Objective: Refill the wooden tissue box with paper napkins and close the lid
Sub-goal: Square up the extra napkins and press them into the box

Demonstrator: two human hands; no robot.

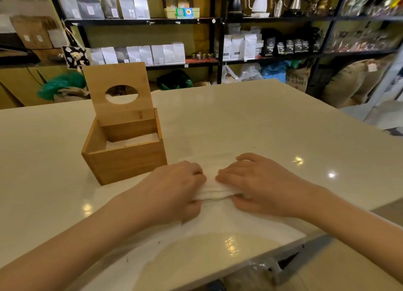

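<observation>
Wooden tissue box (124, 157) left on the table (261, 120), napkin stack (214, 187) right of it, shelves (141, 21) behind.

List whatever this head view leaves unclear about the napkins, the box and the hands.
- Napkin stack: both hands cover its ends, so its outline and count cannot be judged.
- Left hand and right hand: the fingertips curl under the stack, so the grip is hidden.
- Wooden tissue box: the front wall hides how deep the white napkins inside go.
- Lid: its lower edge sits behind the box rim, so the hinge is unseen.
</observation>
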